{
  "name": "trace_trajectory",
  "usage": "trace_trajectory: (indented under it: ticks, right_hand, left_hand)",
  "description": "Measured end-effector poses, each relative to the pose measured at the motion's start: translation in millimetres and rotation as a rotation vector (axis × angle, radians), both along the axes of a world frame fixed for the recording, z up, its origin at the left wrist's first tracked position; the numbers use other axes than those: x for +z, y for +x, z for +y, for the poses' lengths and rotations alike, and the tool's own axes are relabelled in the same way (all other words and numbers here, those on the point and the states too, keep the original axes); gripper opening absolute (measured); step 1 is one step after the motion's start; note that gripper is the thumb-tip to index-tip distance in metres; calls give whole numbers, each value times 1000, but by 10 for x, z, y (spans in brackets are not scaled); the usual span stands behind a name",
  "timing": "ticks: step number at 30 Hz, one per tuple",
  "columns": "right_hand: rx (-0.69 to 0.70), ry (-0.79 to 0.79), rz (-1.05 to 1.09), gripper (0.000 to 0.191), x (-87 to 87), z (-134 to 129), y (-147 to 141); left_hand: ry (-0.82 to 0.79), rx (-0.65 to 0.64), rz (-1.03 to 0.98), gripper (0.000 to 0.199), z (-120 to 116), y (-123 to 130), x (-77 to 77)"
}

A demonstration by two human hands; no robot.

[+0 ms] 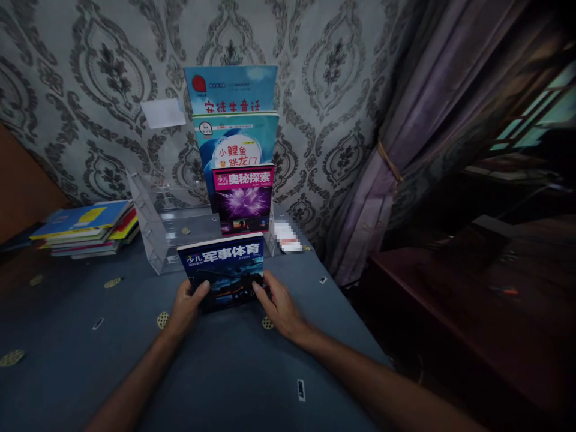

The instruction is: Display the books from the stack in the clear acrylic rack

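A dark blue book (227,270) with white Chinese lettering is gripped between my two hands, its cover facing me and leaning slightly back. My left hand (189,303) pinches its lower left side, thumb on the cover. At the lower right side, my right hand (279,303) holds it the same way. Just behind stands a clear tiered display rack (150,225). In its right part are a magenta and purple book (245,204), a teal book (265,135) and, rearmost, a taller blue book (247,78), all upright in steps.
A stack of books (85,228) lies left of the rack. A blurred-out white item (288,237) sits to its right. The blue-grey cloth-covered table (216,372) ends at a right edge, beyond which are a tied purple curtain (382,156) and a dark red surface (432,300).
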State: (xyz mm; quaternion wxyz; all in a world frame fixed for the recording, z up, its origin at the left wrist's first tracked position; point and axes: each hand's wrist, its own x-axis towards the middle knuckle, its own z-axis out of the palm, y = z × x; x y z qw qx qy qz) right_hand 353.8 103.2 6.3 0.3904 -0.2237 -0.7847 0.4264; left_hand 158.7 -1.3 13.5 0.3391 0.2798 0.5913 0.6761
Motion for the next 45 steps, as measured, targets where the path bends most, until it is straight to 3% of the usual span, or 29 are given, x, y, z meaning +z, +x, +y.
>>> trace_trajectory:
  ticks: [3,9,16,22,27,30,33,38,41,45]
  right_hand:
    - [-4,9,5,17,-7,27,4]
    - [-11,37,24,23,-62,87,-46]
    - [-128,82,83,17,-51,188,-278]
    - [-162,129,192,21,273,414,-490]
    - [-136,231,238,25,689,587,-602]
    - [-128,279,202,25,854,684,-594]
    - [-62,301,34,21,921,799,-495]
    - [194,258,-243,9,962,951,-229]
    - [335,226,-332,3,989,992,-139]
    - [379,196,-414,7,1012,1024,-120]
  left_hand:
    - [40,-46,141,52,-61,-81,176]
    - [-113,-333,504,41,-201,-319,532]
    - [-310,-527,886,42,2,-514,744]
    - [-291,-532,872,26,193,-636,1029]
    - [-150,-331,924,29,245,-631,1243]
    - [-110,-276,928,26,249,-608,1288]
    - [-180,-391,871,25,219,-620,1286]
    - [-364,-626,729,30,194,-660,1244]
    - [-439,-690,660,35,225,-643,1217]
    - [-461,-696,624,39,255,-612,1198]
